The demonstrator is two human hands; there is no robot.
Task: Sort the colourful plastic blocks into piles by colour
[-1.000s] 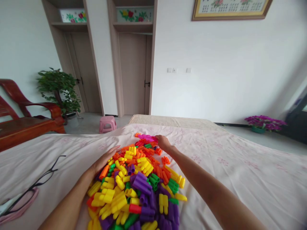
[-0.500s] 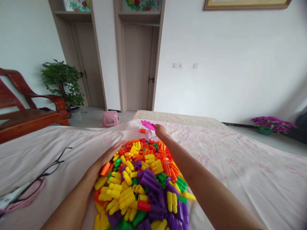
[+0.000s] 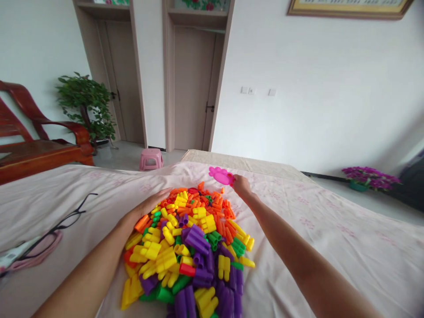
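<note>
A heap of plastic bullet-shaped building blocks point(image 3: 165, 258) in yellow, orange, purple, green and red lies on the cloth before me. Along the heap's far left edge rests my left hand point(image 3: 150, 206), its fingers stretched out against the blocks and holding nothing. Beyond the heap, to its right, my right hand point(image 3: 241, 185) is closed on one end of a bright pink scalloped plastic piece point(image 3: 221, 176). Its exact kind I cannot tell. A single orange block point(image 3: 201, 186) lies at the far rim of the heap.
Black-framed eyeglasses point(image 3: 62, 225) and a pink cloth item point(image 3: 36, 256) lie at the left on the flowered sheet point(image 3: 298, 229). Past the sheet stand a pink stool point(image 3: 151, 159), a wooden armchair point(image 3: 43, 132), a leafy plant point(image 3: 84, 101) and purple flowers point(image 3: 369, 176).
My right hand has moved to the right with the pink piece. The orange block that lay apart beyond the heap is now at its far rim. My left hand stays at the heap's left edge.
</note>
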